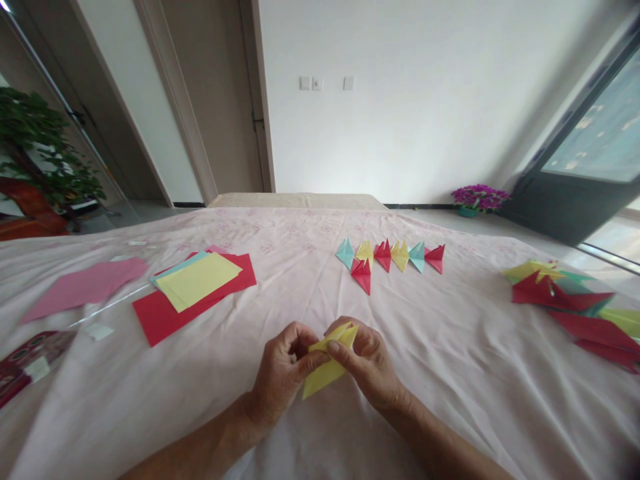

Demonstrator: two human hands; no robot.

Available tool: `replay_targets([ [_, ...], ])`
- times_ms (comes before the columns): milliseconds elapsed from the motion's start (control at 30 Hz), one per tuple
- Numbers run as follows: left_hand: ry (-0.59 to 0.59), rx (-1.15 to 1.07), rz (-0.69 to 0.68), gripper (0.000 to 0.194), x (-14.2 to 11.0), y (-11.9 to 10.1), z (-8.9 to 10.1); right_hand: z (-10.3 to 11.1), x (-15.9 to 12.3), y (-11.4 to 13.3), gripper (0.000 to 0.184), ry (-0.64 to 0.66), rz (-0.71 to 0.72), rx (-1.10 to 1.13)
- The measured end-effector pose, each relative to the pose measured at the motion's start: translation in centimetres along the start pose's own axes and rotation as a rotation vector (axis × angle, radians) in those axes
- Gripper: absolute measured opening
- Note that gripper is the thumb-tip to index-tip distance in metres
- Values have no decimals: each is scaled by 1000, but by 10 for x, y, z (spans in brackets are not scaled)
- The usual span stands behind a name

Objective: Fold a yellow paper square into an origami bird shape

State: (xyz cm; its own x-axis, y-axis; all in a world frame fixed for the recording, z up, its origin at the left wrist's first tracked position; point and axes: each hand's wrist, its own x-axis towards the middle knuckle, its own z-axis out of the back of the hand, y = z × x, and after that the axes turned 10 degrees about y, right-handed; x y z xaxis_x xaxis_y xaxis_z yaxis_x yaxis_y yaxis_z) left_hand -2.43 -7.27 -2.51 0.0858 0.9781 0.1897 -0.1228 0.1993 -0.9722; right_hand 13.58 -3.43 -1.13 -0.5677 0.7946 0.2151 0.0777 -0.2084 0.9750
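A piece of folded yellow paper (pixel 325 379) is held between both hands above the cloth, near the front of the view. My left hand (pixel 283 367) pinches its left edge between thumb and fingers. My right hand (pixel 367 363) grips the upper right part, its thumb pressed on the front and the other fingers behind. Pointed flaps stick up at the top of the paper. The fingers hide part of the folds. Beyond the hands stands a row of small folded paper pieces in blue, yellow and red, with a red folded piece (pixel 362 272) in front of it.
Coloured paper sheets (pixel 200 283) lie stacked at the left, beside pink paper (pixel 90 283) and a red phone-like object (pixel 30 363). Larger folded paper shapes (pixel 555 293) are heaped at the right. A wrinkled pale pink cloth (pixel 440 347) covers the surface.
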Motion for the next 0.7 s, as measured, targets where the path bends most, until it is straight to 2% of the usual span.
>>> replay_targets([
  [133,-19,-13,30,30,0,-2,0,2,1,-1,22,-41,31,-42],
  [267,-70,108,-40,29,0,-2,2,9,3,4,42,-191,215,-263],
  [400,-111,238,-109,27,2,-3,6,15,2,14,30,-318,370,-470],
  [533,-126,394,-220,24,3,-3,9,15,2,16,11,-284,379,-526],
  [700,-122,530,-325,21,3,1,12,16,5,5,14,-226,320,-476],
])
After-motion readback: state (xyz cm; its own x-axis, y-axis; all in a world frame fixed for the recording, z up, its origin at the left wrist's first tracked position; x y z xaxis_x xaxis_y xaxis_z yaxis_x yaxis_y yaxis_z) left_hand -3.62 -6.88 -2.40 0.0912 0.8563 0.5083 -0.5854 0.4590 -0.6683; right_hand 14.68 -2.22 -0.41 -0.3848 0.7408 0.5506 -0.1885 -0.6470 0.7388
